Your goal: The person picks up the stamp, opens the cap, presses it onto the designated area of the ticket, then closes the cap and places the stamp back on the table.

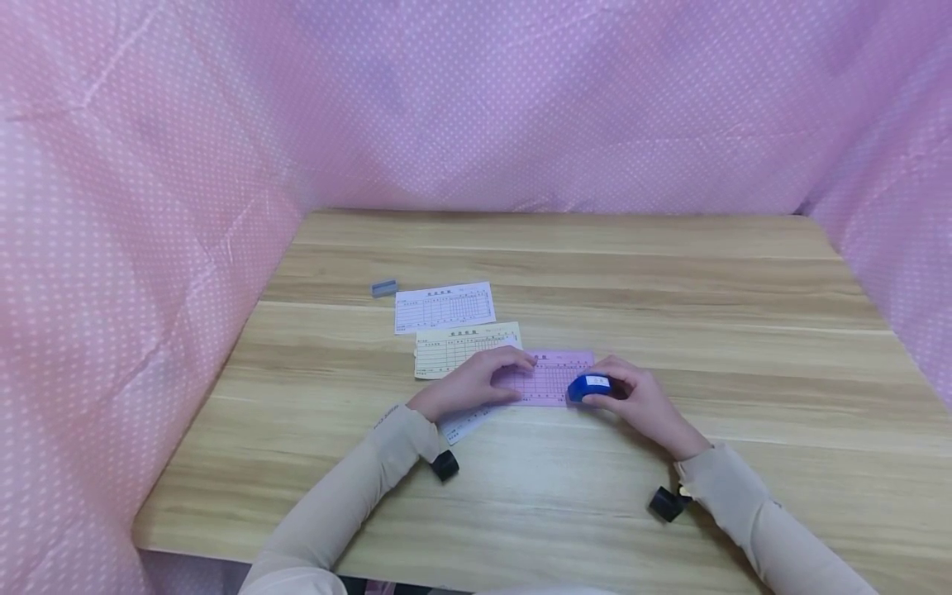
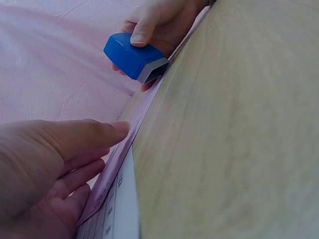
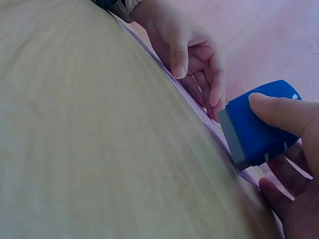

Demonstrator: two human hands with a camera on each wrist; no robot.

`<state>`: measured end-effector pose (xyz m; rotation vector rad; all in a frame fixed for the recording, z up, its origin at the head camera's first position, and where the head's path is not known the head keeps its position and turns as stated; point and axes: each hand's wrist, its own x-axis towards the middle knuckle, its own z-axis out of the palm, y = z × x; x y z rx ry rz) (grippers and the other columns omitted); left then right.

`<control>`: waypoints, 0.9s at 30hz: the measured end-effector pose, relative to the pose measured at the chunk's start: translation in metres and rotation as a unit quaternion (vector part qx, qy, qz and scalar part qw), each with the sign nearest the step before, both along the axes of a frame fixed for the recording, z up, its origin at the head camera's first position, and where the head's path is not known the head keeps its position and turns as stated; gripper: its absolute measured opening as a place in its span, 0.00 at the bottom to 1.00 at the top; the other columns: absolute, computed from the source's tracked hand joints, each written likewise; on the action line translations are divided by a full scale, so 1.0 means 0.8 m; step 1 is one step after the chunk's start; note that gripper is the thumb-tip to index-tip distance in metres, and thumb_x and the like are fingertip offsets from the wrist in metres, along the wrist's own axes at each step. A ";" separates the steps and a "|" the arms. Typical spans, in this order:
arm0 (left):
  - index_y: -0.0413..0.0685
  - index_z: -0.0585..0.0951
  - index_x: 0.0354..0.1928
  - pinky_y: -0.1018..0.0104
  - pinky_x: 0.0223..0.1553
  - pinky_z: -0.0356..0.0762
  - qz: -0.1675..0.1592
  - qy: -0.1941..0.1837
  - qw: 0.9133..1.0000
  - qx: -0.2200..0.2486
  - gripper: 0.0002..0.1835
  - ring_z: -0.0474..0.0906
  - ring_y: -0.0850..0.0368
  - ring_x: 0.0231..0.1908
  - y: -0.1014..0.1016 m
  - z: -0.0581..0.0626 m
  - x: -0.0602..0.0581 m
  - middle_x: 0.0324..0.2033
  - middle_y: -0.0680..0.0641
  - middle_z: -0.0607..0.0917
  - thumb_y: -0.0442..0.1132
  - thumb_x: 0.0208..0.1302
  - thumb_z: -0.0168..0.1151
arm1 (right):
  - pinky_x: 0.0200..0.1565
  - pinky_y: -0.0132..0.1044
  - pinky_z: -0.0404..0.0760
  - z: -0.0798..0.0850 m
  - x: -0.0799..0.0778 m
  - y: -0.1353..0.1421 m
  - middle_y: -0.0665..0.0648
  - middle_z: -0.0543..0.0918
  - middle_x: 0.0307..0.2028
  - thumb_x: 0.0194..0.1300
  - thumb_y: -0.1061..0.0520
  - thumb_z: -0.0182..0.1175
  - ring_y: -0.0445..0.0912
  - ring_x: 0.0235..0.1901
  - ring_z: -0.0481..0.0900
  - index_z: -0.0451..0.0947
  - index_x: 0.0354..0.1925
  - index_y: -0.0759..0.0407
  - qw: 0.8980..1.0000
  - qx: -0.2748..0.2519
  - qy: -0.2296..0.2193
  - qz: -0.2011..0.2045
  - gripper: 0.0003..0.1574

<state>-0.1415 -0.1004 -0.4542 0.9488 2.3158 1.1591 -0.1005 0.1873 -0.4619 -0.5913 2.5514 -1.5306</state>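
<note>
My right hand (image 1: 641, 401) pinches a blue stamp (image 1: 589, 387) between thumb and fingers, over the right end of a pink printed form (image 1: 554, 378). In the left wrist view the stamp (image 2: 130, 56) is tilted, with its grey base toward the paper. My left hand (image 1: 476, 382) rests at the left part of the pink form, fingers loosely bent and thumb apart, holding nothing. Partly covered by that hand, a white form (image 1: 464, 423) sticks out beneath the pink one. Beyond the left hand lies a yellow form (image 1: 446, 351).
Farther back on the wooden table (image 1: 669, 289) is another white form (image 1: 445, 308). Beside its upper left corner sits a small grey-blue cap-like piece (image 1: 384, 288). Pink dotted cloth (image 1: 550, 107) hangs behind the table and along its sides.
</note>
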 end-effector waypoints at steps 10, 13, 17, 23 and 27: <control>0.46 0.77 0.57 0.59 0.70 0.61 -0.015 0.017 0.999 -0.024 0.20 0.66 0.53 0.68 0.000 0.003 -0.001 0.64 0.49 0.75 0.37 0.62 0.65 | 0.51 0.20 0.73 0.000 0.000 0.001 0.52 0.82 0.41 0.55 0.59 0.71 0.31 0.44 0.76 0.84 0.46 0.56 1.000 0.022 0.010 0.006 0.18; 0.46 0.77 0.57 0.59 0.70 0.61 -0.014 0.010 0.999 -0.027 0.21 0.66 0.53 0.68 0.000 0.004 -0.001 0.64 0.49 0.75 0.36 0.62 0.65 | 0.51 0.20 0.74 0.001 0.000 0.000 0.51 0.82 0.42 0.55 0.58 0.71 0.31 0.44 0.76 0.84 0.46 0.55 0.999 0.032 0.009 0.008 0.18; 0.46 0.77 0.58 0.58 0.71 0.61 -0.012 0.002 1.000 -0.028 0.21 0.65 0.53 0.68 0.000 0.005 0.000 0.64 0.50 0.74 0.36 0.62 0.65 | 0.51 0.22 0.74 0.003 0.000 -0.001 0.51 0.82 0.42 0.54 0.58 0.71 0.31 0.45 0.76 0.84 0.45 0.54 0.999 0.036 0.007 0.011 0.18; 0.46 0.76 0.59 0.58 0.71 0.60 -0.017 0.013 0.999 -0.033 0.22 0.64 0.53 0.69 0.000 0.004 -0.002 0.65 0.50 0.74 0.37 0.63 0.65 | 0.49 0.23 0.75 0.005 0.001 -0.003 0.52 0.82 0.43 0.54 0.59 0.71 0.31 0.44 0.76 0.84 0.45 0.55 0.999 0.035 0.011 0.012 0.18; 0.46 0.77 0.59 0.57 0.72 0.59 -0.022 0.018 0.999 -0.032 0.22 0.64 0.52 0.69 0.000 0.004 -0.002 0.65 0.49 0.74 0.37 0.63 0.65 | 0.48 0.23 0.76 0.005 0.001 -0.003 0.52 0.82 0.43 0.54 0.59 0.71 0.31 0.44 0.76 0.83 0.46 0.56 0.999 0.036 0.012 0.011 0.18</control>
